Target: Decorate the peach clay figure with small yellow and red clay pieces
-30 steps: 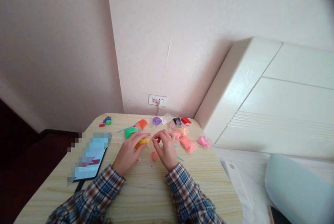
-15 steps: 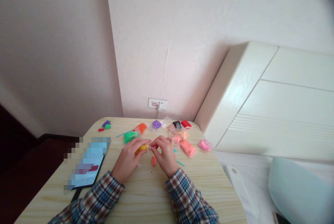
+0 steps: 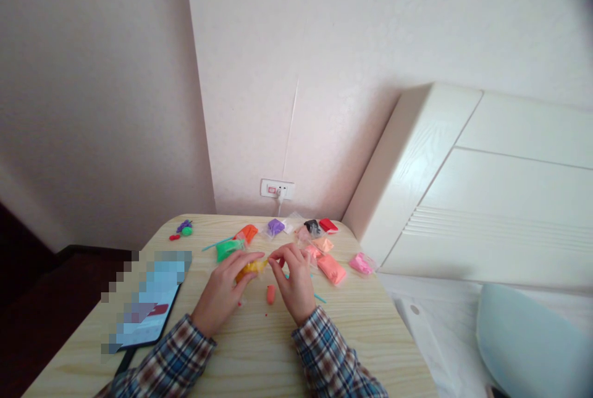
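Note:
My left hand [image 3: 227, 287] is closed around a clear packet of yellow modelling clay [image 3: 250, 268], held above the table. My right hand [image 3: 293, 274] pinches a thin yellow tip that stretches out from the packet's right end. Its thumb and forefinger are pressed together there. Just below the hands, a small coral-coloured clay roll [image 3: 271, 295] lies on the wood. A blue stick tool [image 3: 319, 298] sticks out from behind my right hand, which hides part of it. Close to my left hand is a packet of green clay [image 3: 227, 251].
Along the back of the table [image 3: 259, 355] lie orange [image 3: 246, 234], purple [image 3: 275, 227], black [image 3: 313, 227] and red [image 3: 328, 225] clay packets. Coral [image 3: 332, 269] and pink [image 3: 361, 263] packets lie right. Small clay shapes [image 3: 185, 228] sit back left; a tablet [image 3: 152, 311] stands left.
Between my hands the yellow clay now shows drawn out into a thin tip toward my right fingers. Both hands stay nearly in place; the whole view has shifted slightly.

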Motion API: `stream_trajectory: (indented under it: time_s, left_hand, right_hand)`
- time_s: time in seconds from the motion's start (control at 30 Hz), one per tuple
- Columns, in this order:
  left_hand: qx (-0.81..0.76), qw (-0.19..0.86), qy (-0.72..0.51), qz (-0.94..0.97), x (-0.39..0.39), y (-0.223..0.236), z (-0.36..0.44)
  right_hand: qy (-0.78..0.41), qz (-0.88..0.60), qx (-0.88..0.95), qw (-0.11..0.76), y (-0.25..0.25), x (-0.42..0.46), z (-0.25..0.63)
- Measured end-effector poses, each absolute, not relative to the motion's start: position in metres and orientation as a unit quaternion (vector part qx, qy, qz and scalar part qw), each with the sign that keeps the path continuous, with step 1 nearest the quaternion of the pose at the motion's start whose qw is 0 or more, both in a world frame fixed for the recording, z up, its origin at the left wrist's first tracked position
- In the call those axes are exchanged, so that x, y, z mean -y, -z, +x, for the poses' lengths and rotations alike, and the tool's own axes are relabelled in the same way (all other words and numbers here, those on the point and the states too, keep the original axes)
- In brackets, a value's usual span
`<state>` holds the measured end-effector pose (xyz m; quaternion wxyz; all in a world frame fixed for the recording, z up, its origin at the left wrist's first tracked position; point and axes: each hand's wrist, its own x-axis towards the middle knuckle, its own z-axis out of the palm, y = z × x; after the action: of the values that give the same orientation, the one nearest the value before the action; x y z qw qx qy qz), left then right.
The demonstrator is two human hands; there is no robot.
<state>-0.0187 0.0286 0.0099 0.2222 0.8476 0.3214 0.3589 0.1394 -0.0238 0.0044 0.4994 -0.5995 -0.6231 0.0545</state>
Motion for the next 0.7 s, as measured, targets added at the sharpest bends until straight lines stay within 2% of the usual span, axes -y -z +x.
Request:
stream_trajectory:
  time_s: [0.17,0.4,0.7]
  left_hand:
    - [-0.344,0.241,-0.34,0.842,-0.029,-0.011,-0.019]
    - [-0.375,0.219,-0.288,0.854,-0.037,-0.001,-0.019]
    - [-0.403,0.157,-0.235,0.87,-0.044,0.01,-0.016]
  right_hand:
    - [-0.119,-0.588,0.543,0.587,-0.005,0.021,0.145]
    - [-0.202,-0.557,0.518,0.617,0.002,0.016,0.145]
    - [-0.234,-0.548,0.483,0.641,0.007,0.011,0.148]
